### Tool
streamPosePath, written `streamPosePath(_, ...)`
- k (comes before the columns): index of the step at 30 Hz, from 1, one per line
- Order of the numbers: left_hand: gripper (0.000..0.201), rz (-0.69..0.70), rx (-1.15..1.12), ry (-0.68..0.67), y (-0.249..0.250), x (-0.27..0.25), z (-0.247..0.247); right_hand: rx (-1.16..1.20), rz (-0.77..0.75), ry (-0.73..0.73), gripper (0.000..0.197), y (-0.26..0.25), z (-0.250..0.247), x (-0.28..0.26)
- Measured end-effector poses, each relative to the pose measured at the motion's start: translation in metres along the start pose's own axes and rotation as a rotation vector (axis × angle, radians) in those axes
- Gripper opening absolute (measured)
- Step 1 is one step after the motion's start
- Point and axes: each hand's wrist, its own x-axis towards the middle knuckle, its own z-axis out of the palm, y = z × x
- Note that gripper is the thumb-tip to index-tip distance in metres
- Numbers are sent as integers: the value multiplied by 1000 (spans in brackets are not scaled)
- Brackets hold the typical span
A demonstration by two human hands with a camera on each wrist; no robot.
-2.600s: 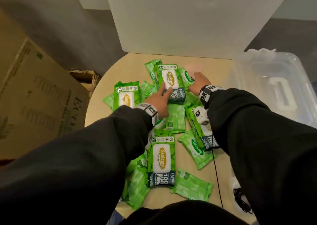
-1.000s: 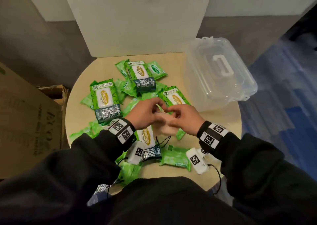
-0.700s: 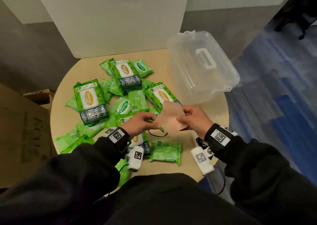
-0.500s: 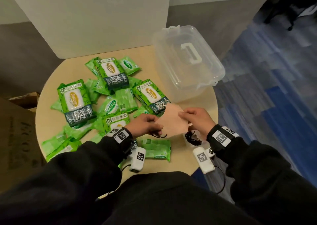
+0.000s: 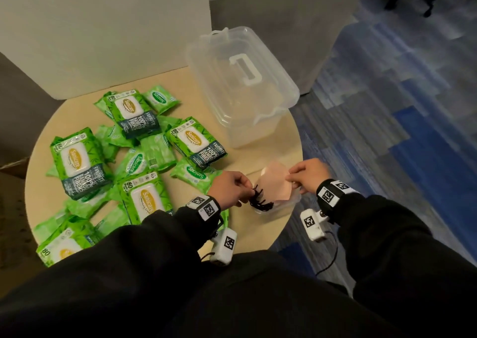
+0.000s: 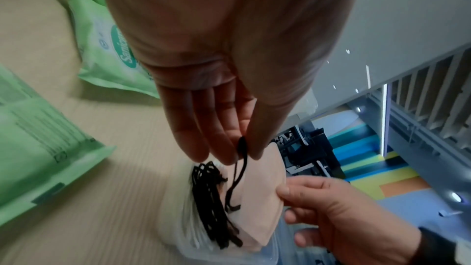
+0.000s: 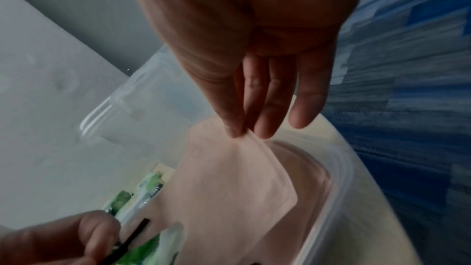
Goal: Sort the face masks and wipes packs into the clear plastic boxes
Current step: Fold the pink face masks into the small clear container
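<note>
Head view has the left hand (image 5: 228, 189) pinching a black ear loop (image 6: 235, 176) and the right hand (image 5: 307, 173) pinching the pink face mask (image 5: 275, 184) over the small clear box (image 7: 339, 178) at the bench's (image 5: 258, 154) 4 o'clock edge, where that loop could snag the black loops already piled inside.

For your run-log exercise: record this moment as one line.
left hand pinches black ear loop | right hand pinches pink face mask corner | mask over small clear box | wipes packs unsorted
</note>
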Motion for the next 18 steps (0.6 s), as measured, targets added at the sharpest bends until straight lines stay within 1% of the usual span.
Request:
streamPosePath(2, 14, -7, 71, 23, 1, 3, 11, -84, -23, 10, 9, 1, -2, 7)
streamPosePath(5, 12, -27, 136, 78, 3, 7, 21, -256, -96, -17, 14, 0, -4, 16)
streamPosePath(7, 10, -41, 155, 101, 5, 7, 26, -343, -120, -39, 14, -1, -4, 19)
streamPosePath(13, 8, -63, 194, 116, 5, 5, 35, -439, -170, -70, 13, -4, -4, 25)
streamPosePath(18, 7, -82, 213, 158, 2, 7, 40, -537, -210, -60, 9, -8, -1, 26)
